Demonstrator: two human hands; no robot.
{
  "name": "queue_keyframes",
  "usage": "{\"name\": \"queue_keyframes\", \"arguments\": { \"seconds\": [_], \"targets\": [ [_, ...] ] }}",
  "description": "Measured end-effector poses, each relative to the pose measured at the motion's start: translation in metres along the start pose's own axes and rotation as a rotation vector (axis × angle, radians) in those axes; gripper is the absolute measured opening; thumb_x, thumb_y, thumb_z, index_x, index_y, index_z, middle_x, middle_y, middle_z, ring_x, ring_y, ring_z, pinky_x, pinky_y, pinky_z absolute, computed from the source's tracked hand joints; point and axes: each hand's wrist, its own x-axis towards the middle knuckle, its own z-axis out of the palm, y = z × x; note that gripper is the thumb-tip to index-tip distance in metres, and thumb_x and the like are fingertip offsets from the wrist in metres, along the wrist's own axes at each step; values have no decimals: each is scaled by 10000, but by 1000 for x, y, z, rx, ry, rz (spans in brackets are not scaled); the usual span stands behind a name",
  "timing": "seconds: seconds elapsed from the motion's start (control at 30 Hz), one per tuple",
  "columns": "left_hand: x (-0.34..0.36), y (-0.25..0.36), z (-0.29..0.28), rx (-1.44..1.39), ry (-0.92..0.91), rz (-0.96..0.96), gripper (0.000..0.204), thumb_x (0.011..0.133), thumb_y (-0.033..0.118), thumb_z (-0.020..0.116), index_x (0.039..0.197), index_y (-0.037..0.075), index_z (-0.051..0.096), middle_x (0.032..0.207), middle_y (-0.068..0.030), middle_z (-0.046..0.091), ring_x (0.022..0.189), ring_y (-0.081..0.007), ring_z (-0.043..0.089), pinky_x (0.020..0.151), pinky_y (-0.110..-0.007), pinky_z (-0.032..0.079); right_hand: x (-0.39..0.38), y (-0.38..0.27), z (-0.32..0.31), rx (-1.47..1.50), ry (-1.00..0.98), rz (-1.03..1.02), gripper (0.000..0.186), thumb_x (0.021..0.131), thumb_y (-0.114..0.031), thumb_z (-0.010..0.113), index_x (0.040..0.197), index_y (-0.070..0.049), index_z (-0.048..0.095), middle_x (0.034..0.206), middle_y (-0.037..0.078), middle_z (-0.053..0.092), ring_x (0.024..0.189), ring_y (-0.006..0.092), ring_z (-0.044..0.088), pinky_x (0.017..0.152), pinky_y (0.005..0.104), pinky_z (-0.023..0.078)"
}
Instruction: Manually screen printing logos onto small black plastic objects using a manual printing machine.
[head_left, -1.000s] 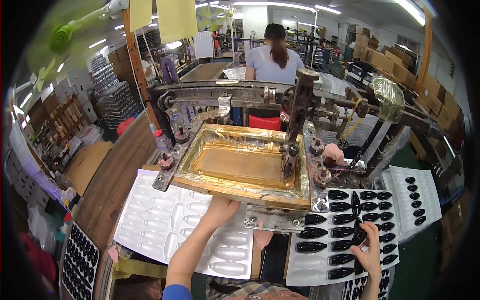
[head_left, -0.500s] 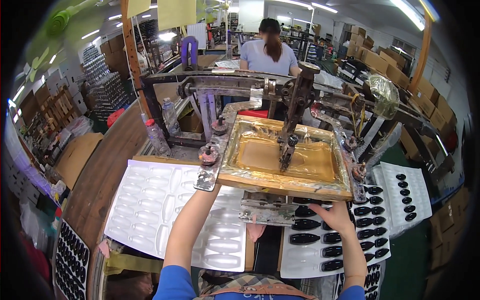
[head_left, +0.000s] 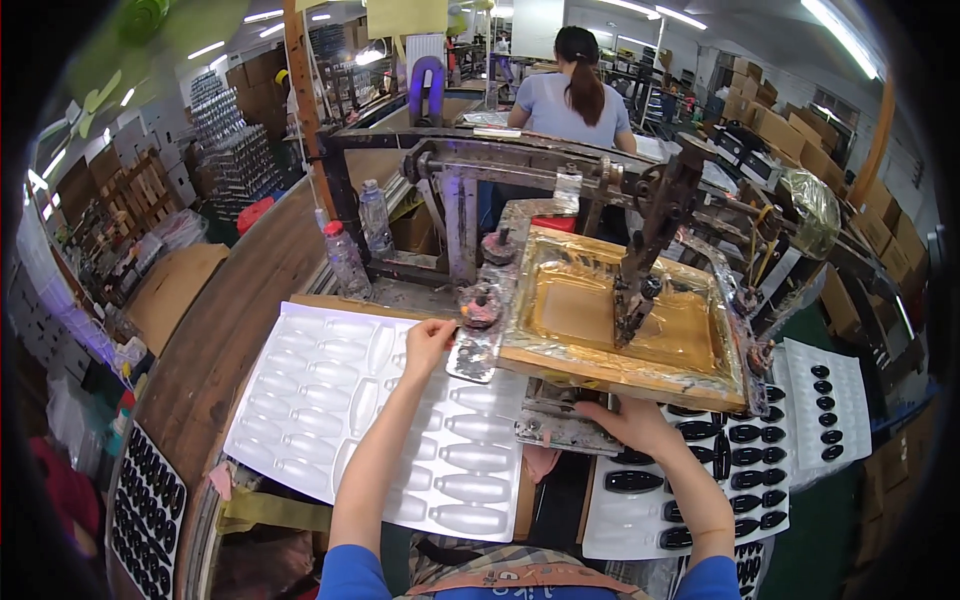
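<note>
My left hand (head_left: 428, 347) is closed in a pinch beside the metal side plate (head_left: 472, 358) of a screen-printing frame; what its fingertips hold, if anything, I cannot make out. The wooden frame (head_left: 620, 368) bears a yellowish screen and is tilted. A dark squeegee arm (head_left: 655, 235) stands over it. Under the frame's front edge, my right hand (head_left: 642, 425) reaches with its thumb out over a metal jig (head_left: 568, 432); its other fingers are mostly hidden. White trays lie on both sides: the left tray (head_left: 290, 440) has bottle-shaped hollows, the right tray (head_left: 620, 525) holds glossy black bottle-shaped pieces (head_left: 633, 482).
Plastic bottles (head_left: 345, 258) stand left of the machine. Another tray of black pieces (head_left: 148, 510) lies far left, and a white tray (head_left: 845, 400) at the right. A person (head_left: 570, 100) sits ahead, back turned. Cardboard boxes (head_left: 780, 130) are stacked behind at right.
My left hand has come out from under the frame to its left side plate. My right hand has moved left onto the jig. The whole view has shifted, moving the machine rightward in it.
</note>
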Motion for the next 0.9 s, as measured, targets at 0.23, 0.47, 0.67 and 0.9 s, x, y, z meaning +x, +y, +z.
{"name": "queue_keyframes", "arguments": {
  "seconds": [0.23, 0.47, 0.67, 0.9],
  "targets": [
    [7, -36, 22, 51, 17, -316, 325, 796, 268, 598, 625, -7, 573, 503, -47, 545, 426, -95, 510, 405, -233, 396, -75, 15, -26, -102, 336, 19, 425, 747, -160, 609, 1108, 25, 481, 1093, 185, 530, 1025, 292, 502, 851, 340, 392],
    [14, -44, 34, 519, 0, -166, 410, 784, 349, 566, 582, -7, 561, 468, -103, 529, 465, -216, 556, 465, -331, 416, -146, 41, 4, -168, 100, 204, 374, 733, -190, 632, 1032, 13, 536, 969, 173, 571, 879, 324, 551, 765, 353, 449],
    [23, -134, 5, 508, 132, 136, 402, 788, 370, 540, 715, -16, 622, 668, -210, 590, 683, -378, 580, 626, -435, 452, -132, 43, 23, -440, 53, 22, 409, 661, -231, 679, 986, -11, 564, 941, 141, 543, 803, 326, 546, 713, 369, 458],
    [3, -67, 12, 586, -139, 174, 279, 805, 257, 563, 851, -13, 612, 726, -128, 618, 686, -262, 604, 625, -346, 466, -143, 52, 7, -176, 127, 288, 421, 646, -168, 707, 1010, -36, 541, 699, 94, 514, 570, 194, 512, 525, 304, 428]
  ]
}}
